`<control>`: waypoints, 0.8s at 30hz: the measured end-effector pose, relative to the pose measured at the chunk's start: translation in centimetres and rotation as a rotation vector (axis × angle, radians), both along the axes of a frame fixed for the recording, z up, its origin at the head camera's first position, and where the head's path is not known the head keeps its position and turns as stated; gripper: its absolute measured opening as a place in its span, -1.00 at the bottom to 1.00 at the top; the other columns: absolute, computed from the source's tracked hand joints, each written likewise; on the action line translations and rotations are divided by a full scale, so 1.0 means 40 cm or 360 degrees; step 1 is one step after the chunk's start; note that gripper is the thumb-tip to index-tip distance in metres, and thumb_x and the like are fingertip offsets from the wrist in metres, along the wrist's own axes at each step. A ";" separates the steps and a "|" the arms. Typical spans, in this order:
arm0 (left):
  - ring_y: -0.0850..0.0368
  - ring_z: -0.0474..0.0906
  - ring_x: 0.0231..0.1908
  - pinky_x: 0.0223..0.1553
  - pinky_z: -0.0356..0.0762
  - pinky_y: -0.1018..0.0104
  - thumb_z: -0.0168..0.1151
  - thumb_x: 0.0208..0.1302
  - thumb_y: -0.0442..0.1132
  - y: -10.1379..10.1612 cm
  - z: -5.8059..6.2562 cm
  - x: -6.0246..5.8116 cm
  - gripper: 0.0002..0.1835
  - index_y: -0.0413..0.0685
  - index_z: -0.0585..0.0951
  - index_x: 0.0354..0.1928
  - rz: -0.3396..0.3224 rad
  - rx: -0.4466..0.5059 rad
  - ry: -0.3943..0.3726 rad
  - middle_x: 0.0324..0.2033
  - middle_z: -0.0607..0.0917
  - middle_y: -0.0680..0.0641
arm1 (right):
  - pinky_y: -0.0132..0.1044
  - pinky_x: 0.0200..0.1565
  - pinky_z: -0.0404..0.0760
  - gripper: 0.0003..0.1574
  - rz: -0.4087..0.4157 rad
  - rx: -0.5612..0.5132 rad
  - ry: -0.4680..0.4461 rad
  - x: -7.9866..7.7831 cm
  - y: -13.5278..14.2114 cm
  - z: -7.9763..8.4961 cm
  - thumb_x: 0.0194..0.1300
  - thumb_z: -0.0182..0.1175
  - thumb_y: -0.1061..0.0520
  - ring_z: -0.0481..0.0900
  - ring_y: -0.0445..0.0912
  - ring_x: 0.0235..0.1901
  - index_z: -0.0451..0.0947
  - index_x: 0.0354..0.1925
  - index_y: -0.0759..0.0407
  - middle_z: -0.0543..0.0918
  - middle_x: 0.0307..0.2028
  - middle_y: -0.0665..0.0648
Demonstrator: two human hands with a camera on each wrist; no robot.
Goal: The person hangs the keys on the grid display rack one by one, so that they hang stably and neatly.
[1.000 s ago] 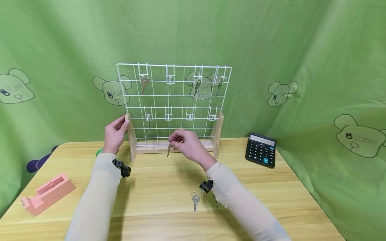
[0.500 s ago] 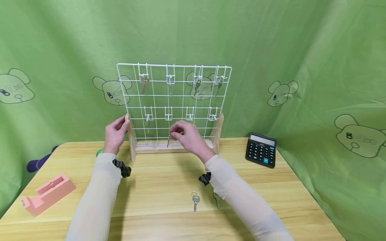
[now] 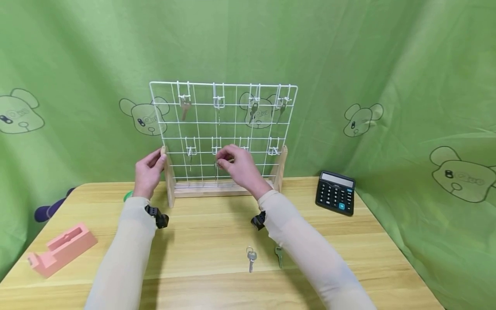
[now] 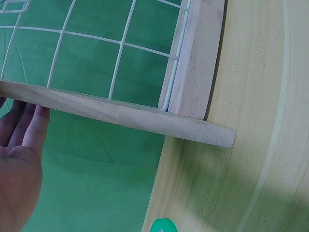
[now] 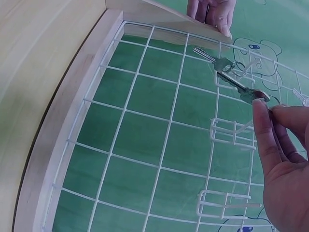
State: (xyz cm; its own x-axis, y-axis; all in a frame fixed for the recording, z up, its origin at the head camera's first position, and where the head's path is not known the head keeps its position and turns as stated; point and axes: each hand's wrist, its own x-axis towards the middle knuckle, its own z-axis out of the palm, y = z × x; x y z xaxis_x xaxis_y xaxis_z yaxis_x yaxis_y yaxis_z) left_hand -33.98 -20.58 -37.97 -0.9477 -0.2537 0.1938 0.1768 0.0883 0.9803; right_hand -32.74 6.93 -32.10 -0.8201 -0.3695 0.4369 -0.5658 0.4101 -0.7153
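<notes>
A white wire grid rack (image 3: 223, 83) stands in a wooden base, with hooks in two rows. My left hand (image 3: 148, 174) grips the top of the rack's left wooden post (image 4: 106, 111); its fingers lie against the wood in the left wrist view. Between thumb and fingertips, my right hand (image 5: 285, 159) pinches a key (image 5: 234, 83) near its head, blade pointing away. That hand is in front of the lower row, by the second hook (image 5: 231, 133) from the left. Another key (image 5: 212, 58) hangs on the lower left hook. Several keys, including a reddish one (image 3: 185, 110), hang along the top row.
Two keys lie on the table: a silver key (image 3: 251, 258) with a ring and a darker key (image 3: 279, 256). A black calculator (image 3: 335, 193) is at the right, a pink tape dispenser (image 3: 63, 249) at the left. A green object (image 4: 164, 225) sits behind my left wrist.
My right hand has risen with the key, from near the wooden base up to the lower hook row. The left hand stays on the post.
</notes>
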 end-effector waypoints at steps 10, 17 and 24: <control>-0.05 0.38 0.28 0.22 0.45 0.34 0.16 0.44 -0.13 0.003 0.006 -0.001 -0.47 -0.06 0.37 0.39 0.0000 -0.0025 0.0001 0.34 0.40 -0.19 | -0.37 -0.23 0.69 -0.83 -0.0057 -0.0110 -0.0035 -0.017 -0.008 0.014 0.29 0.25 0.37 0.60 -0.09 -0.27 0.60 -0.14 0.26 0.61 -0.26 0.07; -0.06 0.38 0.28 0.21 0.45 0.34 0.15 0.44 -0.14 0.002 0.001 -0.002 -0.47 -0.07 0.37 0.38 -0.0001 -0.0007 0.0003 0.33 0.40 -0.19 | -0.39 -0.22 0.67 -0.83 -0.0132 -0.0097 -0.0019 -0.029 -0.010 0.003 0.27 0.26 0.38 0.57 -0.09 -0.26 0.61 -0.16 0.21 0.61 -0.27 0.05; -0.06 0.39 0.27 0.20 0.46 0.34 0.16 0.44 -0.14 0.002 -0.001 -0.003 -0.47 -0.07 0.37 0.38 -0.0001 -0.0008 0.0012 0.33 0.41 -0.20 | -0.39 -0.20 0.67 -0.83 -0.0146 -0.0073 -0.0046 -0.036 -0.008 -0.003 0.28 0.25 0.37 0.57 -0.08 -0.23 0.61 -0.16 0.21 0.60 -0.24 0.06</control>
State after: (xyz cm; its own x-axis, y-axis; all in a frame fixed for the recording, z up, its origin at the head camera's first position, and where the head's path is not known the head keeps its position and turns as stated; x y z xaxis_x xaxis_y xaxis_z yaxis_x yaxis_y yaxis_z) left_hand -34.10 -20.49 -38.02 -0.9464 -0.2519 0.2021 0.1842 0.0930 0.9785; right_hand -34.17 6.63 -32.21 -0.8621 -0.2725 0.4271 -0.5062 0.4254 -0.7503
